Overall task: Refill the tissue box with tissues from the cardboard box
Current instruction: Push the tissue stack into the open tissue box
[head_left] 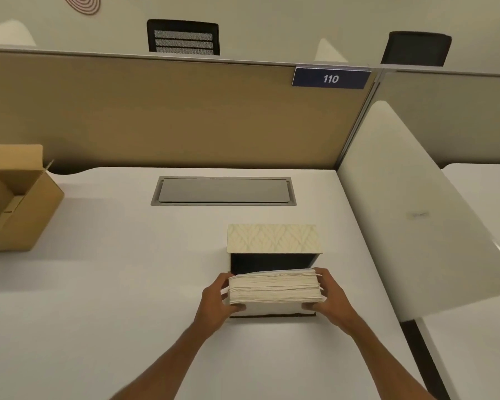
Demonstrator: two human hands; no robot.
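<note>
At a white desk (127,284), we press a thick stack of tissues (274,288) between our left hand (217,301) and right hand (328,295), each grip wrapped around one end, fingers pinching it on both sides. The stack looks light and soft, likely to sag or splay unless squeezed from both ends. It sits at the dark mouth of the open tissue box (273,246), partly inside. Farther left, well apart, the cardboard box (18,203) stands open, with nothing visible inside.
</note>
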